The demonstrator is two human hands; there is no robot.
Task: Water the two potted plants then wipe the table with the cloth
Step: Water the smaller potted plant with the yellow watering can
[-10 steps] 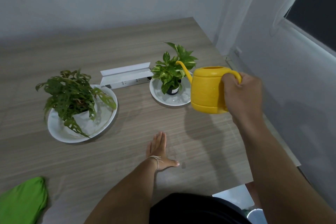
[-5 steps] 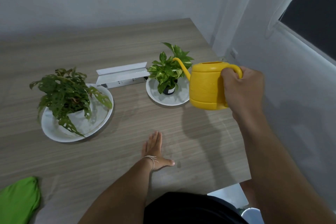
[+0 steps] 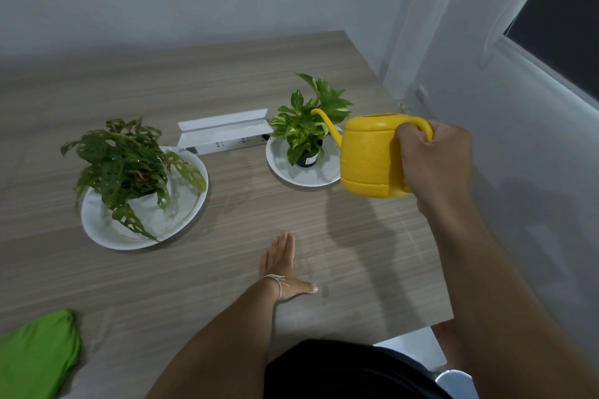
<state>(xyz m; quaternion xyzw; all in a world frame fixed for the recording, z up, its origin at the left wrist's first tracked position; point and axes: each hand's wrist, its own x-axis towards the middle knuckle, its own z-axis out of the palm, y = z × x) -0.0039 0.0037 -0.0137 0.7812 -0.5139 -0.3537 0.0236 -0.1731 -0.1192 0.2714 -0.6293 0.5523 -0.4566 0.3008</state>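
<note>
My right hand grips the handle of a yellow watering can, held in the air at the right. Its thin spout reaches over the small potted plant, which stands in a black pot on a white plate. The larger plant with holed leaves sits on a bigger white plate at the left. My left hand lies flat on the wooden table, fingers together, holding nothing. A green cloth lies at the near left corner.
A white power strip box lies between the two plants at the back. The table's right edge runs close to a white wall with a curtain and a dark window. A white object shows below the near right table corner.
The watering can has stayed over the small plant with only a slight shift. My left hand has stayed flat on the table.
</note>
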